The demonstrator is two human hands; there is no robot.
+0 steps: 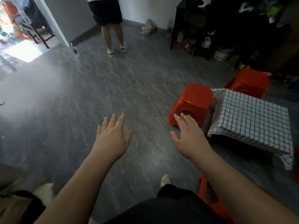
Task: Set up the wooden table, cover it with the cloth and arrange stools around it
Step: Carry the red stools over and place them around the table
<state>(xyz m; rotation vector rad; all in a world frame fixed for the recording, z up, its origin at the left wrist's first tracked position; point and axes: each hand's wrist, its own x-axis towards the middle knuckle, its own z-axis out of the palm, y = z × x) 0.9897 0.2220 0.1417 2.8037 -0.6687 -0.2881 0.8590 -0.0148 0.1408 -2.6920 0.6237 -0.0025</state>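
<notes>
**Fig. 1. Head view: stool placement beside the covered table.**

**Q.** Which relation is to be read first?

**A.** That between the right hand (189, 136) and the nearer red stool (194, 101). The stool is shown upright on the grey floor (113, 86), directly ahead of that hand and slightly to its right. Its lower edge is overlapped by the fingertips. Whether contact is made cannot be settled from this view.

**Q.** How are the hands presented?

**A.** Both are shown palm down with fingers straight and spread, and nothing is grasped by either. The left hand (113, 136) is held over bare floor, well apart from the stool. The right hand is therefore judged the nearer, and the one by which the stool would be taken. The seat is close to square, so no long axis need be allowed for. A short forward reach to the rim is all that appears to be required.

**Q.** Where are the remaining task items placed?

**A.** Just beside the stool, on its right, the checked cloth (252, 120) is seen draped over the low table, whose wood is hidden by it. A second red stool (249, 81) is set just beyond the far edge of the cloth. A third red stool (208, 191) is partly visible beneath the right forearm, close to the wearer's legs.

**Q.** What stage is indicated?

**A.** Table and cloth appear to be settled, and the arranging of the stools is judged to be in hand.
</notes>
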